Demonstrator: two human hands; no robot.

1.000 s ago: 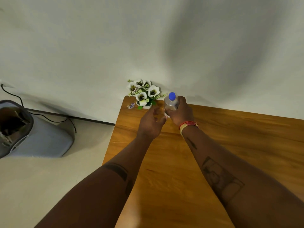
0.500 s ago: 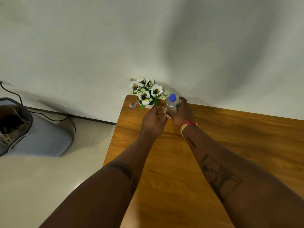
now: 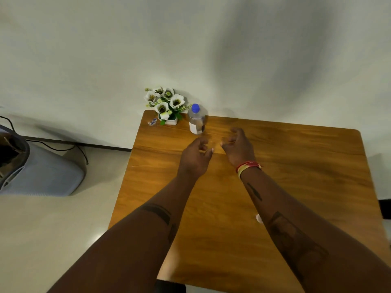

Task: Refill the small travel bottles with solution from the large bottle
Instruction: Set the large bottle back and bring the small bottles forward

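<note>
The large clear bottle [image 3: 196, 120] with a blue cap stands upright near the far edge of the wooden table [image 3: 296, 166], just right of a flower pot. My left hand [image 3: 195, 157] hovers in front of it, fingers loosely curled and apart, holding nothing. My right hand [image 3: 238, 148] is beside it to the right, fingers spread, also empty, with a red and yellow band on the wrist. Both hands are a short way nearer to me than the bottle and do not touch it. A tiny item [image 3: 152, 122] lies at the far left corner; I cannot tell what it is.
A white pot of artificial white flowers [image 3: 166, 104] stands at the table's far left corner against the wall. A small white scrap [image 3: 258, 218] lies beside my right forearm. On the floor at left sits a grey bin [image 3: 38, 166] with a black cable behind it.
My right hand has let go of the large bottle, which now stands alone on the table. Both hands have drawn back toward me with fingers opened.
</note>
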